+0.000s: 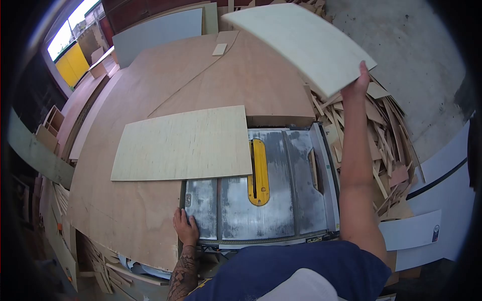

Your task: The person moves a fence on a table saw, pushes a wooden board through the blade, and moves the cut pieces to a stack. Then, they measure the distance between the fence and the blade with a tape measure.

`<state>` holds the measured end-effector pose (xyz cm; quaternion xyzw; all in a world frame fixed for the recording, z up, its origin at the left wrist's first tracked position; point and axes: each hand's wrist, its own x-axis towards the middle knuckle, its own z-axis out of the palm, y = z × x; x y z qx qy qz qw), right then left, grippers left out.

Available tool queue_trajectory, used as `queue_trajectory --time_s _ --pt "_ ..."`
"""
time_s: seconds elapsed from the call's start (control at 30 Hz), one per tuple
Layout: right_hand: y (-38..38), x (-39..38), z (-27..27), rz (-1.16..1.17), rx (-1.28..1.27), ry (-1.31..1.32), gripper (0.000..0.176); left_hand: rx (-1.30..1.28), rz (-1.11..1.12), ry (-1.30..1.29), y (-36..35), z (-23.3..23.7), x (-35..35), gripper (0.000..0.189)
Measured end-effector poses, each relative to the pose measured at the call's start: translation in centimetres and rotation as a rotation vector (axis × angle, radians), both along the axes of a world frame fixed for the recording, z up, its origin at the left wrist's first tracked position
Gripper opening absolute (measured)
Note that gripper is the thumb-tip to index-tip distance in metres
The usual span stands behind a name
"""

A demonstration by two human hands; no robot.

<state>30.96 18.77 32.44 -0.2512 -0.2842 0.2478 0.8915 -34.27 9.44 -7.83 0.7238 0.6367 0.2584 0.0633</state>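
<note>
My right hand (356,84) grips a corner of a pale plywood panel (306,45), which is lifted off to the upper right, over the far edge of the big sheet and the scrap pile. My left hand (186,228) rests with fingers spread at the left front edge of the table saw (236,205), touching the wooden surface beside it. A second pale plywood panel (183,143) lies flat, partly on the large brown plywood sheet (135,210) and partly on the saw top. Its right edge is beside the yellow throat plate (262,173) with a dark slot.
A heap of wood offcuts (386,145) lies right of the saw. White boards (414,231) lean at the lower right. A small wood block (219,49) sits on the brown sheet. A grey-blue panel (160,30) stands at the back, and more scraps (100,266) lie lower left.
</note>
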Motion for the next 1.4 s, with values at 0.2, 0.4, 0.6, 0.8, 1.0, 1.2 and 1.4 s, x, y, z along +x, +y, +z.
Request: queue_trajectory --time_s 0.2,0.4,0.6,0.8,1.0,1.2,1.4 --pt "8.7 2.1 10.1 0.194 -0.113 -0.208 0.104 0.018 0.021 -0.015 0.0 0.1 -0.3 0.048" --pt "8.1 -13.8 -3.3 0.847 -0.325 -0.768 0.056 0.001 0.071 0.0 0.1 -0.2 -0.6 0.046" --pt "-5.5 -21.8 -17.3 0.835 -0.519 -0.895 0.043 -0.028 0.309 0.023 2.8 0.7 2.5 0.047" --pt "-18.2 -17.8 -24.2 0.653 -0.791 -0.747 0.046 -0.518 0.733 -0.445 14.8 2.6 10.3 0.064" --pt "-26.4 -11.6 -28.2 0.437 -0.968 -0.841 0.043 -0.668 0.984 -0.895 18.8 6.0 10.1 0.068" --pt "-31.0 -15.0 -27.9 0.439 -1.045 -0.73 0.043 -0.395 0.805 -1.437 22.7 5.8 7.7 0.059" --pt "-32.7 -24.7 -25.9 0.76 -1.013 -0.745 0.042 -0.28 0.609 -1.596 20.8 11.4 0.7 0.057"
